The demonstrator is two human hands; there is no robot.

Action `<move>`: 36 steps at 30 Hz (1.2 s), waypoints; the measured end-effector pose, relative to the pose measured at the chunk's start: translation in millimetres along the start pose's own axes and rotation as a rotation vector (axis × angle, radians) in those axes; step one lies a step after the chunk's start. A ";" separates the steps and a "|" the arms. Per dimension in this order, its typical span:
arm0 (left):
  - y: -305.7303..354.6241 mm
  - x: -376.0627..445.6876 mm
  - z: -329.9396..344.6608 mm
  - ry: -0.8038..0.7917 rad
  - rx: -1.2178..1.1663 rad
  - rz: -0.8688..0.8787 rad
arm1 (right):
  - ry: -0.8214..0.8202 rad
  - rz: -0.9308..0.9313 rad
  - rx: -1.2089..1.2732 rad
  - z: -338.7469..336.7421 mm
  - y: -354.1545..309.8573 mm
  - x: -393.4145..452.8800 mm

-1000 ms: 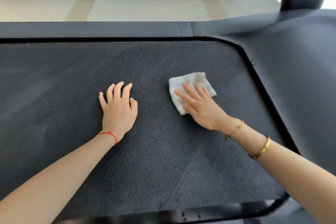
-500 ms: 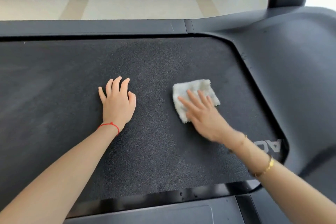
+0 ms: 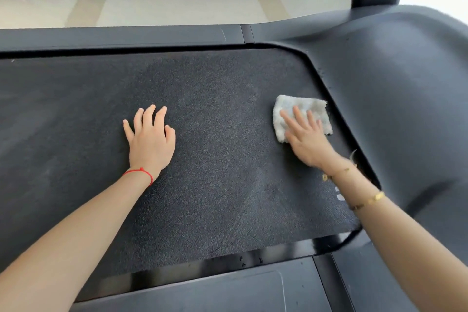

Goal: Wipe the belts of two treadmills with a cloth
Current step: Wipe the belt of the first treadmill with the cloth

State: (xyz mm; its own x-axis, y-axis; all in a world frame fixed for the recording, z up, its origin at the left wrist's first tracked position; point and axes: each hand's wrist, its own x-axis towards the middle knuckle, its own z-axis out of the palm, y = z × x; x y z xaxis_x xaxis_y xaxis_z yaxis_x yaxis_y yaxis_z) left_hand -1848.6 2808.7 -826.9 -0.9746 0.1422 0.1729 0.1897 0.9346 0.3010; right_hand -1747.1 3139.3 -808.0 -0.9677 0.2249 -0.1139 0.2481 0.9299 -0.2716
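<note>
- Left hand point(image 3: 151, 141) lies flat on the belt point(image 3: 215, 172) near its middle, fingers mostly straight, holding nothing.
- Right hand point(image 3: 307, 138) presses the cloth point(image 3: 300, 113) down with straight fingers, close to the belt's right edge.
- That cloth looks soft, light and floppy, so it probably bunches up easily.
- Pressing flat on its middle seems best.

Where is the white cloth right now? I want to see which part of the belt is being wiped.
In the head view the white cloth lies flat on the belt at its right side, under the right hand, beside the curved motor cover.
</note>
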 end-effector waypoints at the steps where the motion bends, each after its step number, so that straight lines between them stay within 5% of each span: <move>1: 0.1 -0.1 0.0 -0.001 0.002 0.000 | 0.005 -0.080 0.008 6.7 -8.0 -18.4; 7: -0.9 -1.4 0.8 -0.003 0.004 0.010 | -0.048 -0.246 0.058 12.8 -8.5 -48.8; 15: -3.9 0.0 3.7 0.004 0.001 0.010 | -0.056 0.163 0.050 -19.4 25.6 62.2; 23: -2.4 1.8 5.4 0.010 0.013 0.002 | -0.010 -0.042 0.038 3.3 11.9 -4.4; 33: -4.1 4.6 8.1 0.050 0.033 0.010 | 0.016 0.145 0.027 -9.7 -20.2 119.5; 36: -4.3 4.8 8.2 0.051 0.042 0.013 | 0.035 -0.079 -0.101 5.6 -60.1 99.5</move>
State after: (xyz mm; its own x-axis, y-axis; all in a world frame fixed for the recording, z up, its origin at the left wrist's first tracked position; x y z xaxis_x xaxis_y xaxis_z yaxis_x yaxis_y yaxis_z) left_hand -1855.1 2808.1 -835.0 -0.9646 0.1389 0.2243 0.1963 0.9458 0.2585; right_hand -1858.1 3104.1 -808.4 -0.9854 0.1581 -0.0624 0.1670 0.9693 -0.1805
